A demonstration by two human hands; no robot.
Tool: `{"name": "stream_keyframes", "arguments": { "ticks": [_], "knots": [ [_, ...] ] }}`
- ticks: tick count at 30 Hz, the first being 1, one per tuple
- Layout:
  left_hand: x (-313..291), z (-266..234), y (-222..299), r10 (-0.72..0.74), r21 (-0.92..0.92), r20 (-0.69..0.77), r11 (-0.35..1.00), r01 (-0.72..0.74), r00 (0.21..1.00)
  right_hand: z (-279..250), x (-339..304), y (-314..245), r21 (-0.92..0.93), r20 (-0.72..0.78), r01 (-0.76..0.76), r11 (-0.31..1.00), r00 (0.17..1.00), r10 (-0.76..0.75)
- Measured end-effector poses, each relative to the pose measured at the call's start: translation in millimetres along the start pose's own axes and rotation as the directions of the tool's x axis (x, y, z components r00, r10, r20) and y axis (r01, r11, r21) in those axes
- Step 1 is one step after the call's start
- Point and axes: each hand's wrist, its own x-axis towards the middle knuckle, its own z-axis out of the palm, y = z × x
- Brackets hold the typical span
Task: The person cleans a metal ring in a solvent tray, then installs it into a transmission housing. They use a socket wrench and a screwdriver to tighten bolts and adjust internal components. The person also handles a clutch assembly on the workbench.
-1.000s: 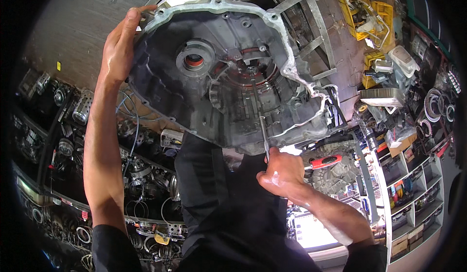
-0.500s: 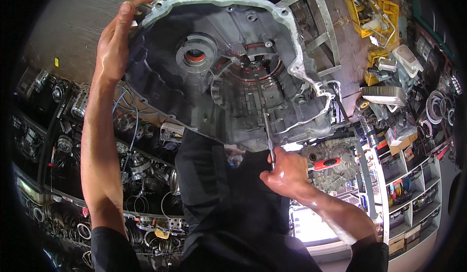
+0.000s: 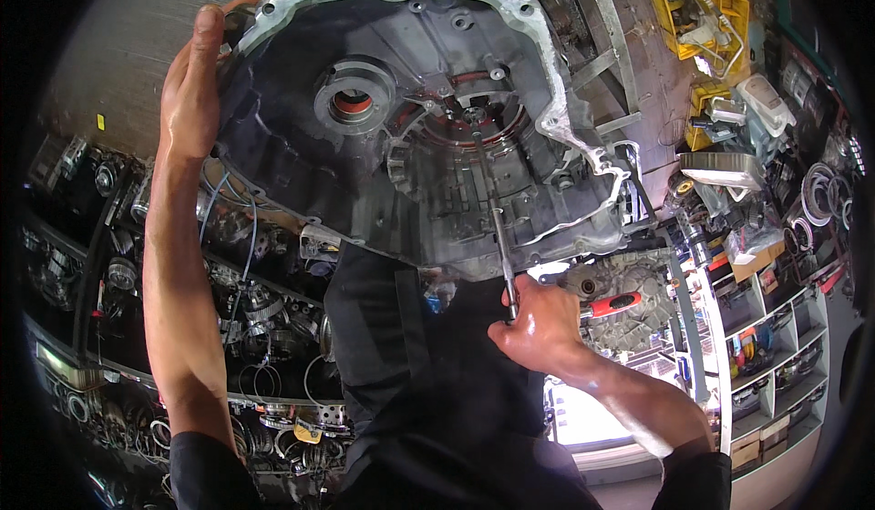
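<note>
The dark grey casing [image 3: 365,168] fills the middle of the scene in front of you, its hollow side turned up toward you and its longer axis running roughly left to right, with the pale, scalloped rim tracing the far edge and the right side. Beyond its right end stands a metal frame [image 3: 612,27], and on the near right lies a second casing [image 3: 643,291], smaller to the eye and light grey. Your left forearm [image 3: 182,300] reaches nearly straight from the near left to the far left, while your right forearm [image 3: 629,401] slants in from the near right, bent at the elbow. Your left hand [image 3: 191,91] braces the casing's left side, thumb pointing far; the fingers go mostly out of sight behind the edge, so you cannot tell how tightly they close. Your right hand [image 3: 542,323] is wrapped in a fist about the near end of a long steel bar [image 3: 501,236], where the ratchet wrench [image 3: 585,311] meets it. The bar points far and a little left, its far end down in the casing's recess (just where is hard to make out). The wrench's red grip [image 3: 617,303] juts out to the right, clear of your fingers. Left of the bar, a round bore [image 3: 352,102] shows red inside.
</note>
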Motion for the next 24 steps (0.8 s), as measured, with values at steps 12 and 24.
{"name": "stream_keyframes", "arguments": {
  "ticks": [12, 24],
  "knots": [
    [4, -3, -10, 0.06, 0.053, -0.028, 0.997, -0.059, 0.998, -3, -1, 3, 0.065, 0.001, 0.012, 0.998, 1.0, -0.013],
    [2, -3, -14, -0.016, 0.002, -0.059, 1.0, 0.016, 0.998, 1, 0, 15, 0.285, -0.009, 0.026, 0.958, 1.0, -0.024]
  ]
}}
